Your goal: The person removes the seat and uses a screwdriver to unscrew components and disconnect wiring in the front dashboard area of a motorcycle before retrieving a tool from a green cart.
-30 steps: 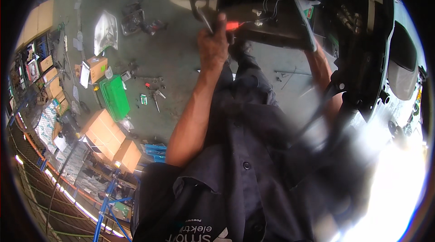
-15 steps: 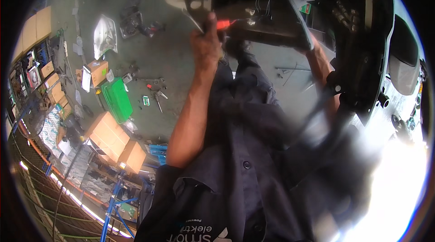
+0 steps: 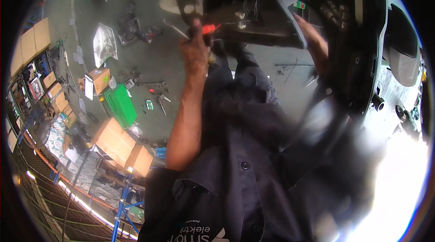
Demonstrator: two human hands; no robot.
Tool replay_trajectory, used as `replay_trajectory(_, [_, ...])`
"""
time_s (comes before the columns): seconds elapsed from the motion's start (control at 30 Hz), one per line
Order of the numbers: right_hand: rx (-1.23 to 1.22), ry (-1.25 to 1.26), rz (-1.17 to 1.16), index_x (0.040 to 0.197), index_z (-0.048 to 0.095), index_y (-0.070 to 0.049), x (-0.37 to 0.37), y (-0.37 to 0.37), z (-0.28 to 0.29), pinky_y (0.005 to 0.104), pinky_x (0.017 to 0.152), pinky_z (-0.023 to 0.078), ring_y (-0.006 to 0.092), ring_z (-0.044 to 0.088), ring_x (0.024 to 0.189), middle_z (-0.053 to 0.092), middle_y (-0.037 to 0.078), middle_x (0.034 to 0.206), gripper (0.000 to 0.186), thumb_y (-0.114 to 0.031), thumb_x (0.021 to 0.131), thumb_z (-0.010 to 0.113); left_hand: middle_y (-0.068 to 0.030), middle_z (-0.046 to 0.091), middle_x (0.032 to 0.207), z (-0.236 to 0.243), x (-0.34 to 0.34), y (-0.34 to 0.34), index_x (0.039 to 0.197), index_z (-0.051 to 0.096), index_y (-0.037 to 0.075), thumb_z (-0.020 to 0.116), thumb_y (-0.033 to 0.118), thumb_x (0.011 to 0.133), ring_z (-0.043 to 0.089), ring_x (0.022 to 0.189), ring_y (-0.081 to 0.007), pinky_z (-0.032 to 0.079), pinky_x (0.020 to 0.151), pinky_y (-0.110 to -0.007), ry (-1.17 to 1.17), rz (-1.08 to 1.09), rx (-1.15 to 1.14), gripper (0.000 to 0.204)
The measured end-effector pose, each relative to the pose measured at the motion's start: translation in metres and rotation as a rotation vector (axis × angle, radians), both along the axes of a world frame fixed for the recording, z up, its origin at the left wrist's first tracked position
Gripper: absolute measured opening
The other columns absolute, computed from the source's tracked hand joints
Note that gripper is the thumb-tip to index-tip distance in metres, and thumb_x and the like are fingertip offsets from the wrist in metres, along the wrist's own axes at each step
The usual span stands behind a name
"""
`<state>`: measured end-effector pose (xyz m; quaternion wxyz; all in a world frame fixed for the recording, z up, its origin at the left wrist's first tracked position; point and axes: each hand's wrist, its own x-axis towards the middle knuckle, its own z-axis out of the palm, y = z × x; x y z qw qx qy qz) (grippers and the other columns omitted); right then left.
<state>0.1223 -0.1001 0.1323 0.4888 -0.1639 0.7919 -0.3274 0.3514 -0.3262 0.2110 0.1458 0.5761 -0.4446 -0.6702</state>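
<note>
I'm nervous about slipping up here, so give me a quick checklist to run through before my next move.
1. Left hand grip on the red item: ok, it appears held by the thumb.
2. Right hand in sight: not ok, hidden; only the forearm shows beside the pale panel.
3. Thin wires apart from the left hand: ok.
4. Wire ends connected: cannot tell, too small and dark.
5. Floor free of loose tools: not ok, some lie right of the green bin.

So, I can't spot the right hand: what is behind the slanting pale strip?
The right forearm runs up to the pale strip and passes behind it. The right hand is covered there, so what it touches cannot be seen.
</note>
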Motion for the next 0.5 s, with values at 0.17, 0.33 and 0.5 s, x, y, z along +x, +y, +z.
replay_trajectory(0.17, [-0.351,-0.225,0.062,0.134,0.056,0.003,0.0,0.009,-0.012,0.0327,0.092,0.052,0.0215,0.064,0.107,0.066,0.014,0.122,0.048,-0.02,0.092,0.064,-0.0027,0.058,0.067,-0.003,0.001,-0.003,0.088,0.058,0.006,0.065,0.047,0.097,0.05,0.05,-0.0092,0.035,0.042,-0.022,-0.037,-0.006,0.014,0.042])
replay_trajectory(0.33, [-0.451,-0.506,-0.181,0.135,0.055,0.003,0.013,0.006,-0.019,0.0318,0.086,0.055,0.0183,0.065,0.103,0.066,0.013,0.122,0.047,-0.015,0.093,0.064,-0.0028,0.059,0.066,-0.009,0.004,-0.006,0.086,0.059,0.006,0.064,0.048,0.097,0.049,0.049,-0.0087,0.034,0.041,-0.022,-0.097,-0.029,0.034,0.043])
replay_trajectory(0.5, [0.015,-0.365,-0.337,0.135,0.055,0.004,0.025,0.004,0.001,0.0335,0.085,0.054,0.0194,0.066,0.101,0.067,0.014,0.121,0.05,-0.018,0.092,0.067,-0.0023,0.058,0.065,-0.013,0.002,-0.016,0.086,0.061,0.006,0.064,0.047,0.097,0.049,0.049,-0.0082,0.033,0.041,-0.023,-0.068,-0.061,0.009,0.043])
